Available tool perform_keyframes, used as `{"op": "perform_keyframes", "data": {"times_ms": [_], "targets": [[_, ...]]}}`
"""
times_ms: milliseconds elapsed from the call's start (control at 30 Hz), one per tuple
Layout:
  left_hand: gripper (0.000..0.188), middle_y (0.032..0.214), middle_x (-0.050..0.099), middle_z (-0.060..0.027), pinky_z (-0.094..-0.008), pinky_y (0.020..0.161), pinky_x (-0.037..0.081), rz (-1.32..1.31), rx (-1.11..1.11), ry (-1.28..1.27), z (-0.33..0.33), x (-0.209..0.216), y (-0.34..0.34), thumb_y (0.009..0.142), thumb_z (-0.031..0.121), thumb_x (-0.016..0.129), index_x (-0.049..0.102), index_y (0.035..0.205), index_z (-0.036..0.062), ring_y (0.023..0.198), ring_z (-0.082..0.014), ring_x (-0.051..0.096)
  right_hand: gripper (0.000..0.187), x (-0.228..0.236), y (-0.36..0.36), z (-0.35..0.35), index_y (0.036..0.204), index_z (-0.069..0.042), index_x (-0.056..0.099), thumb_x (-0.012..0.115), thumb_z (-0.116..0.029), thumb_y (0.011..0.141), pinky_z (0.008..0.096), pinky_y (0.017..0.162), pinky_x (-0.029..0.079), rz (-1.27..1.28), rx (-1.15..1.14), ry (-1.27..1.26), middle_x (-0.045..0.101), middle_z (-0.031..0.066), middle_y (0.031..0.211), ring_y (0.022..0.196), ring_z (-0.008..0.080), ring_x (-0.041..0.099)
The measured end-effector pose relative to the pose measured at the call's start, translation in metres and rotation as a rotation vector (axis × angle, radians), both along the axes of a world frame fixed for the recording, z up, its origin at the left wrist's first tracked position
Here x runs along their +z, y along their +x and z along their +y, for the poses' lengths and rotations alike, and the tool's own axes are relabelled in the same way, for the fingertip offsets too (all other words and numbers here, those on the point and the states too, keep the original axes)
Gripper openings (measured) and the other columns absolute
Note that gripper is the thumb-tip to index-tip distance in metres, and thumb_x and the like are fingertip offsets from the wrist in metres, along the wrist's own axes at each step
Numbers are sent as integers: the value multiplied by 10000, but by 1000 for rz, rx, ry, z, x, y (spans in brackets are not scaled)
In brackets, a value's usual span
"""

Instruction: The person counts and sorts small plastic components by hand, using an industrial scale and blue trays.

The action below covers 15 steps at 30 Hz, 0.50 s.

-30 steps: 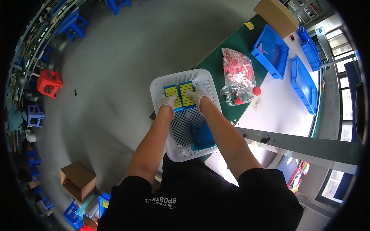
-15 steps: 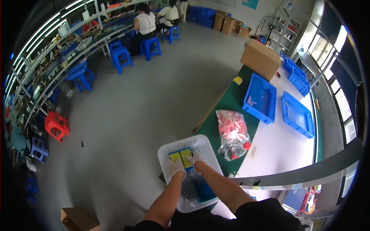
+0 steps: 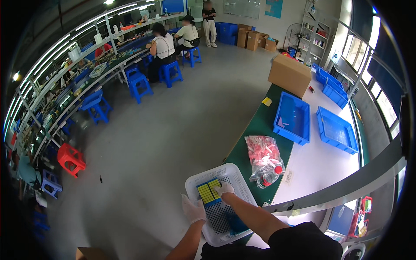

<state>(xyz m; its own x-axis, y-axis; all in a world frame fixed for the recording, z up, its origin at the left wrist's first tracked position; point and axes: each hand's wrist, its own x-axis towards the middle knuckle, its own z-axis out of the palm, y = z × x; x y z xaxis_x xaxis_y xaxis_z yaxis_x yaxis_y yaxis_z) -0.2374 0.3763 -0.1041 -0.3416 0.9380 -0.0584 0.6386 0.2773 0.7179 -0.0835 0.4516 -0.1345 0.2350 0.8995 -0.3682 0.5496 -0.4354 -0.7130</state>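
See yellow-and-blue pieces (image 3: 209, 192) laid side by side in two columns, inside a white perforated basket (image 3: 242, 186), toward its far left part. Note a blue bundle (image 3: 236, 223) in the basket's near end; cannot make out its kind.

Find right hand (image 3: 225, 189), gloved, reaching into the basket, fingers at the right edge of the pieces. Cannot tell whether pinching or only resting there — fingertips too small to read. Find left hand (image 3: 193, 211), gloved too, by the basket's left rim, thumb and fingers spread apart, gripping nothing visible. Cannot tell about contact with the rim.

Looking right and beyond: green table surface (image 3: 255, 125), partly under the basket. On it, spot a clear bag (image 3: 262, 151) full of pink and white bits, with a red-capped bottle (image 3: 269, 177) against its near end. Farther along, log a blue tray (image 3: 299, 123), a second blue tray (image 3: 340, 129) to its right, and a cardboard box (image 3: 289, 74) behind.

Across the floor to the left, count one red stool (image 3: 71, 160) and several blue ones. Farther off — see two seated people at a long workbench (image 3: 125, 54), and a standing person (image 3: 209, 24) near blue bins.
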Motion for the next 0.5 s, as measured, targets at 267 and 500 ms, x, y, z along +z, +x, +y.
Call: {"op": "perform_keyframes", "data": {"times_ms": [267,500], "targets": [[691,1367,366,-290,-403,1035,327,-386,-10,-217,-3,-3,-8,887,286,508,193,1402,-51,1247,-394,406,355,5,-30,-8,1079,-34,623,608,-264,809,385,801,485,80,-27,2,654,199,984,919,327,637],[663,1259,492,-249,-411,966,397,-245,-4,-213,-6,1,-4,826,299,592,310,1349,4,1150,-394,497,331,12,-30,-10,1077,-32,613,601,-235,816,376,794,497,92,-15,-18,657,185,993,929,318,639]]}}
